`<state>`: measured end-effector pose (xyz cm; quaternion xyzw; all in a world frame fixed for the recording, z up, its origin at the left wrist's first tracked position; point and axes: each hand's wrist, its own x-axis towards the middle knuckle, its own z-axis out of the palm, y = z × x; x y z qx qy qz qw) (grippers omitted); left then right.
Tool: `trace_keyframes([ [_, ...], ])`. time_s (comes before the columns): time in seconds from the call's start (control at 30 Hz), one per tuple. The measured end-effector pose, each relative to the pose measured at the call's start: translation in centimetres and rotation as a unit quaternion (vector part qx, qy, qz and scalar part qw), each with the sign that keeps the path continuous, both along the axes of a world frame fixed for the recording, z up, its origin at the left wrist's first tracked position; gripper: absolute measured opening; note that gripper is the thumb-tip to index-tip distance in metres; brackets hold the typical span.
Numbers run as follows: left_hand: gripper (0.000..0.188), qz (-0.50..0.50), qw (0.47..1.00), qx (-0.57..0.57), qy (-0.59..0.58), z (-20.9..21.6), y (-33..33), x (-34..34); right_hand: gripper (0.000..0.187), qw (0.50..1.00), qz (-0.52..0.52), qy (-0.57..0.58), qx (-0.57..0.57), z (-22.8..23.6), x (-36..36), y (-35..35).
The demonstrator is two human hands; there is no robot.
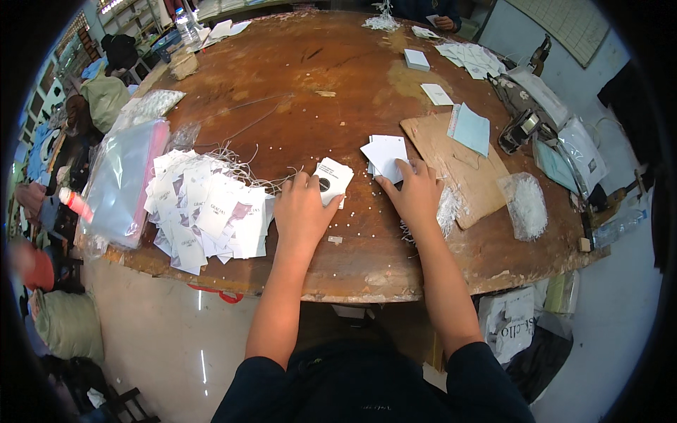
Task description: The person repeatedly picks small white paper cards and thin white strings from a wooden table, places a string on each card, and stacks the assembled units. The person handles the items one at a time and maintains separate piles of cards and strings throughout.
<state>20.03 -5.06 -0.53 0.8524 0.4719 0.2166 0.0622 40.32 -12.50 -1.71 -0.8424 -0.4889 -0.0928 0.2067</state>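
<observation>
White tag (333, 179) sits gripped in the left hand (302, 210) near the table's front edge (367, 285), the right hand (416, 194) apparently pressing, fingers spread, on a card stack (384, 151), bare wood beyond.

Even, fairly bright indoor light, likely from overhead. Sheen on worn table top (338, 77); streaks of glare on pale floor (176, 331). Shadows soft and short under both hands. Strong fisheye: table edge bows, corners black. Left rim blurred, figures there smeared; centre sharp, white cards slightly overexposed
</observation>
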Motion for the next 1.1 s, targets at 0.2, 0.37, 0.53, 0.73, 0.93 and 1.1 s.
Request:
trace_keyframes([
  [0.2,0.048,0.02,1.0,0.0,-0.021,-0.2,-0.1,0.3,0.047,1.0,-0.002,0.003,0.02,-0.5,-0.2,0.1],
  [0.37,0.05,0.014,0.995,0.048,-0.081,-0.6,0.0,-0.1,0.044,1.0,-0.006,-0.002,0.016,-0.6,-0.4,0.1],
  [0.53,0.052,-0.011,0.921,-0.097,-0.378,-0.8,0.2,-0.7,0.044,1.0,-0.013,-0.003,0.004,-0.5,-0.3,0.1],
  [0.73,0.049,-0.061,0.587,-0.4,-0.702,-0.5,-0.7,-1.4,0.039,0.997,0.009,-0.032,0.069,-1.3,-0.2,0.0],
  [0.93,0.039,-0.061,0.573,-0.43,-0.695,-0.4,-1.0,-0.8,0.039,0.988,0.031,-0.042,0.145,-0.2,-1.0,0.0],
  [1.1,0.047,-0.088,0.585,-0.454,-0.667,-0.4,-2.3,-0.2,0.046,0.957,0.19,0.045,0.213,1.6,-4.8,-2.6],
])
